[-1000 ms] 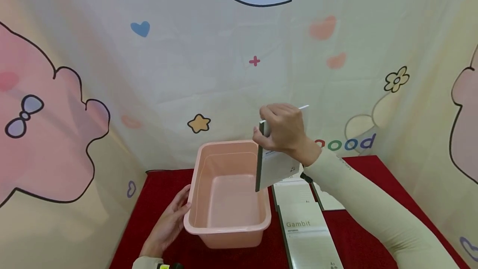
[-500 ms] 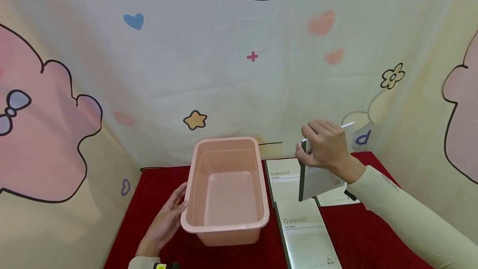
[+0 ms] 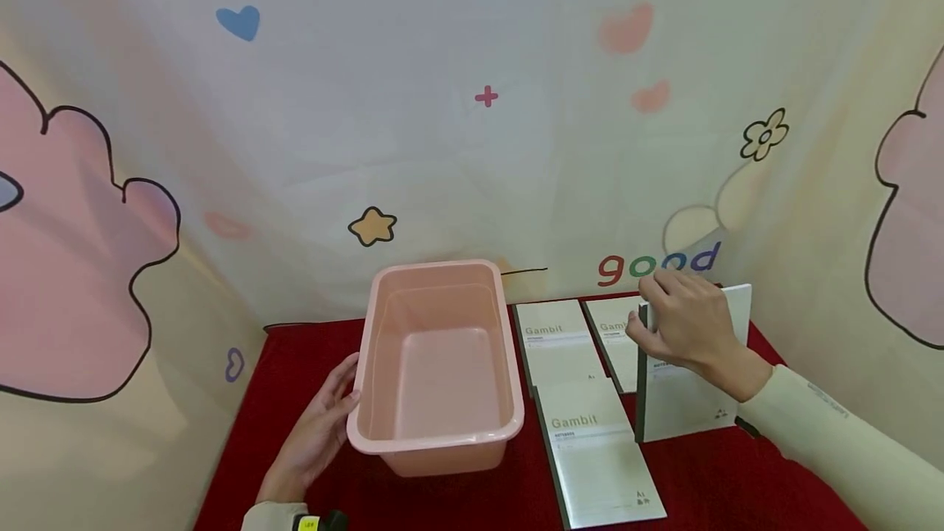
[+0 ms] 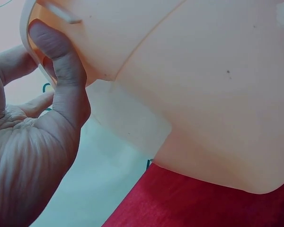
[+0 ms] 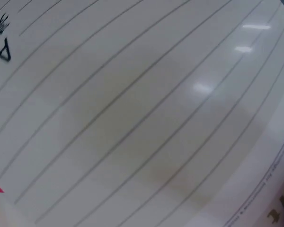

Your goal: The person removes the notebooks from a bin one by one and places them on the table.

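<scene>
My left hand point(image 3: 319, 428) holds the left rim of a pink plastic basin point(image 3: 435, 457); in the left wrist view the thumb point(image 4: 68, 80) lies under the rim against the outer wall. Nothing is inside the basin in the head view. To the right, my right hand point(image 3: 689, 326) grips a pale notebook point(image 3: 686, 404) by its top edge and keeps it upright, dark spine to the left, low over the red cloth. Whether its lower edge touches the cloth I cannot tell. The notebook's lined cover point(image 5: 132, 113) fills the right wrist view.
Three more notebooks lie flat between basin and right hand: a front one point(image 3: 601, 465), a back one point(image 3: 556, 355) touching it, and another point(image 3: 618, 351) partly behind the held notebook. Red cloth point(image 3: 708, 490) covers the table. A printed curtain point(image 3: 442, 146) closes off the back and sides.
My right hand has carried the upright notebook from beside the basin's right rim rightward and down, past the flat notebooks. My left hand has stayed on the basin. The head view has shifted slightly.
</scene>
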### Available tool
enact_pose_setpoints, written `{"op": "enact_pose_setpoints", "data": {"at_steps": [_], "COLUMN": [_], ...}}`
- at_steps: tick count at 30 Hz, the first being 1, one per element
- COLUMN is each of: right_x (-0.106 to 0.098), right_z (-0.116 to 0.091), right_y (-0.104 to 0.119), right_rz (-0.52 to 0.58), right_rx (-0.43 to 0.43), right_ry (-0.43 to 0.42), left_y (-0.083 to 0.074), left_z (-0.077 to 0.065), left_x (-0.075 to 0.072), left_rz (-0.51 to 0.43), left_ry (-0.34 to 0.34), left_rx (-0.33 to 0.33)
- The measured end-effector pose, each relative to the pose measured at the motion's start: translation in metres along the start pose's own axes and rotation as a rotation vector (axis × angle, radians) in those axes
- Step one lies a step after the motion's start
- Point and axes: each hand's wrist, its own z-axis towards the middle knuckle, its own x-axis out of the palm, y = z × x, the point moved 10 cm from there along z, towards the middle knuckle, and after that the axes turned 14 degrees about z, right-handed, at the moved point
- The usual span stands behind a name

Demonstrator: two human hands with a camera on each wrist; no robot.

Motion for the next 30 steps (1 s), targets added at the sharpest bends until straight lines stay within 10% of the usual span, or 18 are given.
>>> {"op": "enact_pose_setpoints", "data": {"at_steps": [15,30], "right_x": [0.040,0.090], "right_z": [-0.103,-0.136], "right_y": [-0.022,-0.051], "right_rz": [-0.030,0.027], "right_rx": [0.171,0.296], "right_ry": [0.339,0.416], "left_y": [-0.001,-0.001], "left_z": [0.000,-0.002], "left_x": [0.001,0.000], "left_rz": [-0.001,0.003], "left_ry": [0.005,0.010], "left_rx": [-0.014,-0.018]}}
